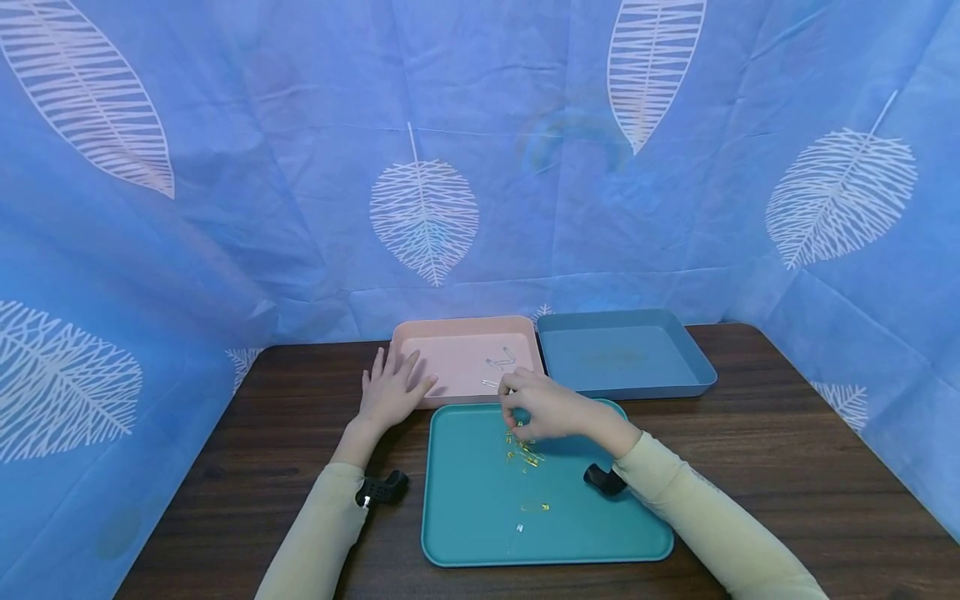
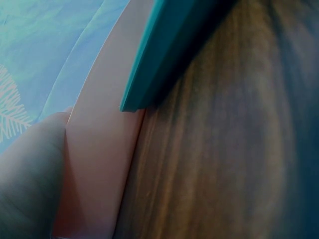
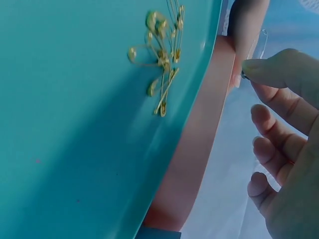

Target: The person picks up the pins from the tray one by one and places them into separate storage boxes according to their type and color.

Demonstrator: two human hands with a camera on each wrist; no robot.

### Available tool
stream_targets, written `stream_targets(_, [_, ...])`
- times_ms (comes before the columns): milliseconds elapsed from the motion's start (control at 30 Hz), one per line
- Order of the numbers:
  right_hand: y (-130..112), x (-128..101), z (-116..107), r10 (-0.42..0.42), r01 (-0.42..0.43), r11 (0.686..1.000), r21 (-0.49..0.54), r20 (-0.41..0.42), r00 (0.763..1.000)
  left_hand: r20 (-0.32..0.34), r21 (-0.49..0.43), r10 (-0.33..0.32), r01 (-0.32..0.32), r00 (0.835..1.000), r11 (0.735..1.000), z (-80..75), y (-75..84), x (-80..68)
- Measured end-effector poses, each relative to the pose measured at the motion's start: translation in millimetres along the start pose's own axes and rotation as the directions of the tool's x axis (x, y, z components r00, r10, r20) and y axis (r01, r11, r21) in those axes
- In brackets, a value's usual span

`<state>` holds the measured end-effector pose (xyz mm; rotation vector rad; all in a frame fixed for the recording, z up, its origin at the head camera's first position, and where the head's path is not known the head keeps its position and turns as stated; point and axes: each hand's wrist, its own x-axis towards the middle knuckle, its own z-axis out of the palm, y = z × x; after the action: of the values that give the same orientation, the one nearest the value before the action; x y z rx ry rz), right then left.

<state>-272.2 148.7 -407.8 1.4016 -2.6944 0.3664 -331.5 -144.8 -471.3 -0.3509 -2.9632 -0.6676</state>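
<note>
My right hand [image 1: 553, 407] pinches a silver safety pin [image 3: 264, 34] between thumb and index finger, above where the teal tray [image 1: 465, 500] meets the pink tray [image 1: 435, 350]. Its other fingers are loosely bent. Below it a small heap of gold safety pins [image 3: 163, 59] lies in the teal tray. Several silver safety pins [image 1: 504, 360] lie in the right part of the pink tray. My left hand [image 1: 390, 395] rests, fingers spread, at the pink tray's front left corner; in the left wrist view, part of that hand [image 2: 32, 174] lies against the tray's wall.
A blue tray [image 1: 622, 354] stands right of the pink one at the back of the dark wooden table [image 1: 750, 450]. Nearer the front of the teal tray are a gold pin [image 1: 545, 507] and a small silver piece [image 1: 519, 528]. A leaf-patterned blue cloth [image 1: 300, 208] hangs behind.
</note>
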Motion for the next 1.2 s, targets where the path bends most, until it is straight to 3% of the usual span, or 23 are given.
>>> stream_targets(167, [9,11,2,0.002,-0.002,1.000,-0.016,-0.056,0.998,0.000,-0.004,0.000,0.000,1.000,1.000,0.0,0.8,-0.2])
stream_targets(733, [32,44,13,0.120,-0.097,0.989,0.116,-0.218,0.968,-0.015,-0.005,0.004,-0.004,1.000,1.000,-0.7,1.1,-1.7])
stream_targets(1000, [36,58,23,0.324,-0.278,0.938,0.208,-0.242,0.915,-0.019,0.011,0.009,-0.009,1.000,1.000,-1.4,2.2,-2.4])
stream_targets(1200, [38,69,30,0.412,-0.376,0.910,0.175,-0.279,0.867,-0.015,0.010,0.006,-0.005,1.000,1.000,-1.2,2.2,-1.5])
